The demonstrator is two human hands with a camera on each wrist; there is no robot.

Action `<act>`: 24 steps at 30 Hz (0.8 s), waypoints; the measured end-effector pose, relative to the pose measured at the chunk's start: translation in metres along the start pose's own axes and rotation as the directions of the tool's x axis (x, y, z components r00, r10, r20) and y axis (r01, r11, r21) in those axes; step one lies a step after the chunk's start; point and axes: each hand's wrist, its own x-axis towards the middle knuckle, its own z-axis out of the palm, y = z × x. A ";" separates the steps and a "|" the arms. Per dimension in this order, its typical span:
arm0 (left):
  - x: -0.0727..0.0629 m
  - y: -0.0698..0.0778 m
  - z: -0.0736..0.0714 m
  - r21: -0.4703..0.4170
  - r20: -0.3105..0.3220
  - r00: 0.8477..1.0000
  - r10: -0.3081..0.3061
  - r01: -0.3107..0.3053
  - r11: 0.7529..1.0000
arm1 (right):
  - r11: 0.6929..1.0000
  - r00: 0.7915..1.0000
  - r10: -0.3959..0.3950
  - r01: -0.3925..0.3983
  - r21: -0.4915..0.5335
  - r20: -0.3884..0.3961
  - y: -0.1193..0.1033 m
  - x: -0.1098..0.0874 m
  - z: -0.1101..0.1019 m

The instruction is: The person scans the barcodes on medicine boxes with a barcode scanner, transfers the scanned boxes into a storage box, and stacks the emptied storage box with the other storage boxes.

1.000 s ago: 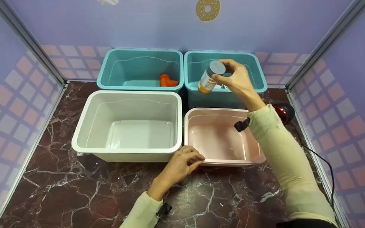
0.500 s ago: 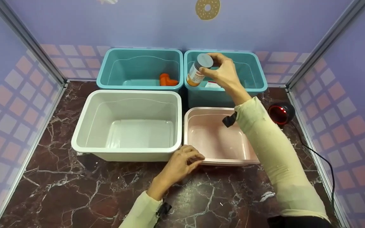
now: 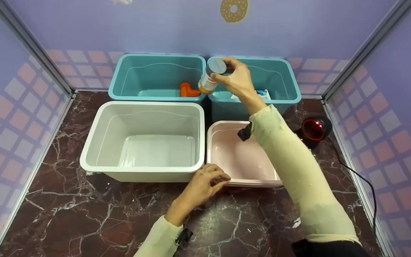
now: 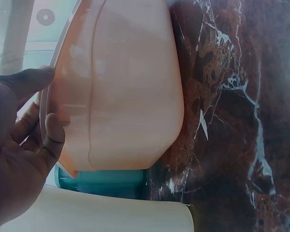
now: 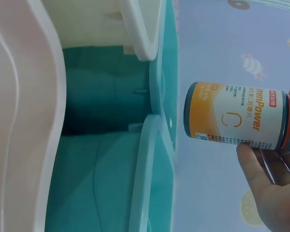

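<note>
My right hand pinches a vitamin bottle by its dark cap. It hangs tilted above the adjoining rims of the two teal bins. In the right wrist view the bottle's white and orange label shows "ImmPower" and a large C. My left hand grips the rim of the pink bin at its near left corner. From the left wrist, my fingers lie over that rim. An orange L-shaped object lies in the left teal bin.
A white bin stands at the front left, beside the pink one. White and blue packaging lies in the right teal bin. A black device with a red light and a cable stands to the right on the marble-patterned table.
My right hand has carried the bottle leftward, from over the right teal bin to where the two teal bins meet. The left hand stays at the pink bin's corner.
</note>
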 end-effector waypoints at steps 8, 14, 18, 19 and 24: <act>-0.002 0.000 0.000 -0.010 -0.001 1.000 -0.003 0.003 1.000 | 1.000 1.000 0.001 -0.001 -0.005 0.005 -0.001 0.007 0.018; -0.001 0.000 0.000 0.001 -0.001 1.000 0.005 -0.005 1.000 | 1.000 1.000 0.013 -0.013 -0.023 0.010 0.002 0.009 0.029; -0.001 0.000 0.000 0.003 0.001 1.000 0.005 -0.005 1.000 | 0.999 1.000 0.025 -0.025 -0.023 0.006 0.002 0.011 0.037; -0.001 0.000 0.000 0.003 0.000 1.000 0.004 -0.004 1.000 | 1.000 1.000 0.024 -0.023 -0.019 0.005 0.002 0.011 0.039; 0.000 0.001 -0.001 0.008 -0.002 1.000 0.009 -0.009 1.000 | 0.999 1.000 0.023 -0.023 -0.032 0.010 0.003 0.013 0.049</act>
